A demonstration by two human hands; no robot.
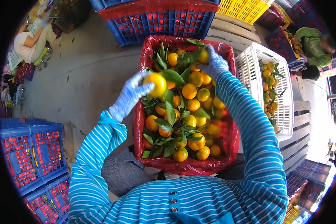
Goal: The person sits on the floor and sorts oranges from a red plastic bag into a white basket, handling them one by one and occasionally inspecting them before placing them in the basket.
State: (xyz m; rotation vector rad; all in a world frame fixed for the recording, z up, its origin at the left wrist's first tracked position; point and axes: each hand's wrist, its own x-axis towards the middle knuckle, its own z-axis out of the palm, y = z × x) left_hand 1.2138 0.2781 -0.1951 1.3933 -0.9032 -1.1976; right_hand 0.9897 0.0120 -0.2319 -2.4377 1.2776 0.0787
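Observation:
A crate lined with red plastic film (231, 145) stands before me, filled with mandarins (189, 91), many with stems and green leaves (170, 113). In a blue-white glove, my left hand (127, 93) grips a slightly blurred yellow-orange mandarin (156, 86) above the crate's left side. A leaf touches that fruit's right side. My right hand (217, 63), gloved alike, is at the far right part of the crate. Its fingers and thumb close around another mandarin (203, 57), partly covered by a leaf.
A white plastic crate (287, 92) with leafy mandarins stands at right on a wooden pallet (295, 134). Blue crates with red lining stand ahead (159, 25) and at left (30, 148). A yellow crate (238, 11) is at the far right. Two people (310, 47) (30, 42) sit farther off.

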